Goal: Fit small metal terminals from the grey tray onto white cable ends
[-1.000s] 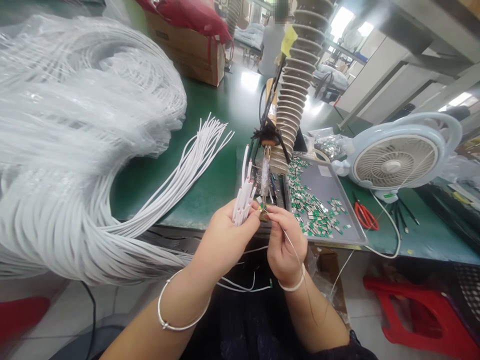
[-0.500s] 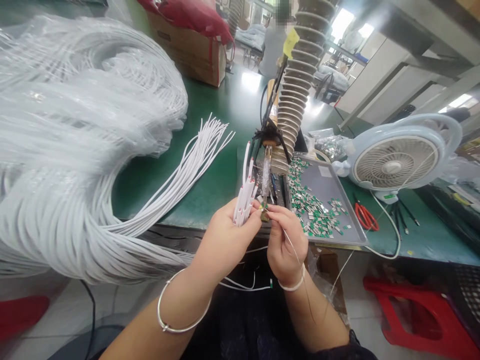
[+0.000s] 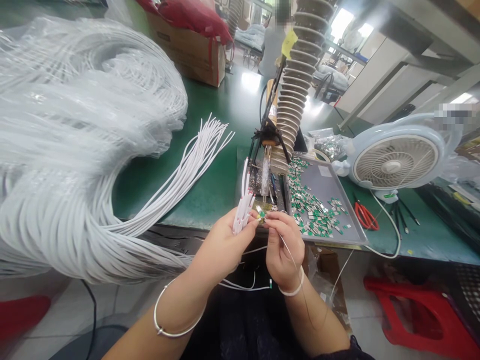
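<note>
Head view: left hand (image 3: pixel 221 245) holds wires (image 3: pixel 243 215), right hand (image 3: pixel 285 247) beside tray (image 3: pixel 337 242).

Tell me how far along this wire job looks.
Already out: a loose bunch of cut white wires lies on the green bench, though whether they are finished is hard to tell. In hand: the left hand grips a wire bundle, and the right hand pinches a small green-and-silver part at its tips. Left: the tray holds many more parts, and a big wire coil remains.
</note>
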`<action>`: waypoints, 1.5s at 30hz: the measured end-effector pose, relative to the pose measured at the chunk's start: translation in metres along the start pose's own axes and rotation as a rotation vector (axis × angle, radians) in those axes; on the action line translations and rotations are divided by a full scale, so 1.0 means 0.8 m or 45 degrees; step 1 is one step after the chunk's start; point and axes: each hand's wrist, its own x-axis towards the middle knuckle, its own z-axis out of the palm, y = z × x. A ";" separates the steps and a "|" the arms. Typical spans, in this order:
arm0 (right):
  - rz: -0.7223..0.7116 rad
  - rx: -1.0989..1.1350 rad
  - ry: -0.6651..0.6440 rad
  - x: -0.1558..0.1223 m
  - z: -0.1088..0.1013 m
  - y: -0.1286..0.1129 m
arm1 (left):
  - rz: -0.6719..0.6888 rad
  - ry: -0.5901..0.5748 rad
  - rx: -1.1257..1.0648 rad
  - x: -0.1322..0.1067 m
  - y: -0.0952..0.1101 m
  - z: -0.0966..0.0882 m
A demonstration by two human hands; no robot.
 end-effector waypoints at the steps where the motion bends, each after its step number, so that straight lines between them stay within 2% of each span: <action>1: 0.002 -0.006 -0.007 -0.001 0.000 0.000 | -0.009 -0.045 -0.006 -0.002 -0.001 -0.002; 4: -0.009 -0.008 -0.066 -0.005 -0.001 0.000 | -0.009 -0.149 -0.001 -0.008 -0.004 -0.008; 7: -0.008 0.011 -0.115 -0.010 -0.005 0.002 | -0.039 -0.174 0.004 -0.014 -0.008 -0.011; 11: -0.012 -0.006 -0.135 -0.017 -0.017 0.003 | -0.144 -0.028 -0.206 -0.017 -0.019 -0.013; 16: 0.063 0.024 -0.153 -0.025 -0.029 -0.007 | -0.018 0.108 -0.189 -0.015 -0.034 -0.016; 19: 0.161 0.137 -0.233 -0.032 -0.021 -0.019 | 0.015 0.120 -0.404 -0.014 -0.032 -0.009; 24: 0.288 0.206 -0.401 -0.047 0.007 -0.029 | -0.126 0.195 -0.708 -0.013 -0.023 0.004; 31: 0.448 0.199 -0.368 -0.055 0.022 -0.028 | -0.168 0.250 -0.749 -0.017 -0.022 0.005; 34: 0.430 0.152 -0.338 -0.052 0.021 -0.029 | -0.123 0.218 -0.676 -0.021 -0.026 0.008; 40: 0.191 0.021 -0.329 -0.044 0.018 -0.033 | -0.005 0.193 -0.510 -0.023 -0.040 0.010; 45: 0.185 0.021 -0.327 -0.040 0.018 -0.033 | 0.022 0.208 -0.478 -0.021 -0.044 0.010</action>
